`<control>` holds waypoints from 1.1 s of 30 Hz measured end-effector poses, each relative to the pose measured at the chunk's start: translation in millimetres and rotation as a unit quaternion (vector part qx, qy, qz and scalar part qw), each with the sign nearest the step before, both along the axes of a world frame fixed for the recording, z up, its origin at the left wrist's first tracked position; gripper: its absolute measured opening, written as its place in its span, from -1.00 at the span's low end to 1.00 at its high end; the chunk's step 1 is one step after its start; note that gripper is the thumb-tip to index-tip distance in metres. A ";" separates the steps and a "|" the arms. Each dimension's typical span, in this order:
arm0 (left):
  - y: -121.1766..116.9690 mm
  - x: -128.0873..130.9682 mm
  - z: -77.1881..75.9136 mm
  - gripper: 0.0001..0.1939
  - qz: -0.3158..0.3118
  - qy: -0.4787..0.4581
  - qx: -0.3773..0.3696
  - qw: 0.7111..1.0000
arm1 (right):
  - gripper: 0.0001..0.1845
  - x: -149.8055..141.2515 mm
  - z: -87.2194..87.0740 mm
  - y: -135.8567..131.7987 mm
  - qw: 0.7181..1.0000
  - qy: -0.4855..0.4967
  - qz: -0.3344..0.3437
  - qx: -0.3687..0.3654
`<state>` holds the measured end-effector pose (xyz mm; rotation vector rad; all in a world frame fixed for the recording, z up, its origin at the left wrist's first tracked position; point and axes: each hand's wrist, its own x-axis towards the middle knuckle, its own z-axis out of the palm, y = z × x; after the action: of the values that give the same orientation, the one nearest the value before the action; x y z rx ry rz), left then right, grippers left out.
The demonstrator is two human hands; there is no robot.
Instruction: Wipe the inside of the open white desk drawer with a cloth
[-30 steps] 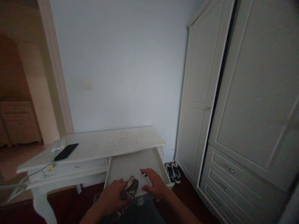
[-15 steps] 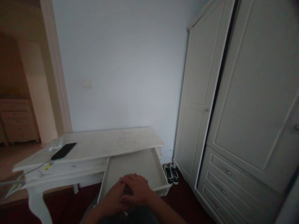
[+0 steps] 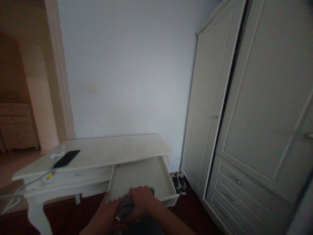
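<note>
A dark grey, crumpled bundle that looks like cloth (image 3: 126, 206) is between my two hands, low in the view and over the front of the pulled-out drawer (image 3: 137, 173). My right hand (image 3: 142, 200) is closed round its right part, and a bit of grey sticks out past the knuckles. On the other side, my left hand (image 3: 107, 210) grips the bundle's left edge with its thumb raised; most of its fingers are hidden. Nothing shows on the visible part of the drawer floor.
The drawer belongs to a white table (image 3: 117, 147). A black phone (image 3: 67, 159), a white box (image 3: 58, 151) and a cable (image 3: 36, 178) are at its left end. Black-and-white shoes (image 3: 178, 183) stand on the floor by the wardrobe (image 3: 202, 114).
My hands, overlapped before, have drawn apart. My left hand has moved left and down, so the grey bundle shows between them. The drawer stays pulled out.
</note>
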<state>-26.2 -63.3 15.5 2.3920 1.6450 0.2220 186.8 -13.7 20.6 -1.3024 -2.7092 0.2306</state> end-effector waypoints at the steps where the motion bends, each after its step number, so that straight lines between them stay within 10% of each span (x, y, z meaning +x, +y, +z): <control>1: 0.5 0.7 -0.2 -0.15 -0.004 0.001 -0.014 1.000 | 0.03 -3.5 1.9 1.6 1.000 -0.011 0.000 -0.002; 9: 17.9 7.0 12.5 0.06 -0.040 -0.007 -0.016 0.999 | -0.05 8.9 0.4 1.0 1.000 0.016 -0.008 -0.008; 27: -11.9 -8.0 -37.3 -0.22 0.023 -0.092 0.016 0.995 | -0.10 25.5 3.6 -0.5 0.996 0.054 0.069 0.007; 33: 4.6 -12.5 -7.9 -0.27 0.042 -0.194 0.017 0.980 | -0.08 18.8 3.6 8.4 0.995 0.027 0.094 0.000</control>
<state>-38.7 -58.7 7.6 2.1290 1.5636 0.6880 205.6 -5.3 24.1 -1.0238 -2.7862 0.2806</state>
